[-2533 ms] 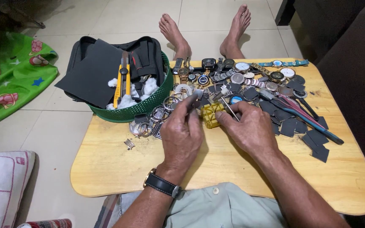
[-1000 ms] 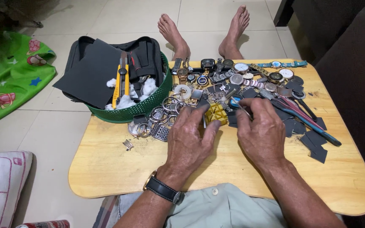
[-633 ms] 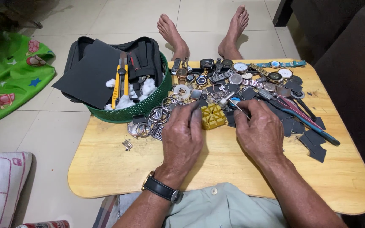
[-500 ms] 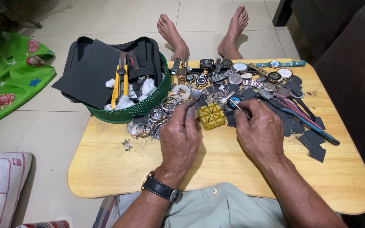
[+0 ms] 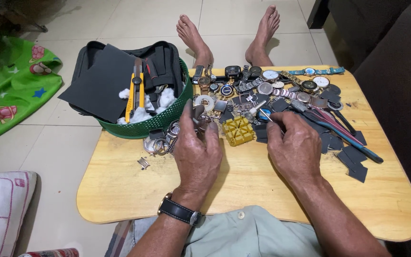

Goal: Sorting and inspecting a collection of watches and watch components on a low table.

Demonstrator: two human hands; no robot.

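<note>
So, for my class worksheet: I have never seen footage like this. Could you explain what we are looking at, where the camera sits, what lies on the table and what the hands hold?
There is no machine here. A person sits on the floor, bare feet stretched out under a low wooden table, and a camera worn on the head looks down at both hands.

The left hand, with a black wristwatch on that wrist, pinches a small metal watch part; which part is too small to tell. The right hand holds a thin metal tool, its tip pointing up and left.

Between the hands lies a yellow gridded block. Behind it are spread watches and watch parts, dark flat pieces and pliers. At the table's left corner stands a green basket holding a black pouch, a yellow utility knife and white cotton.
</note>
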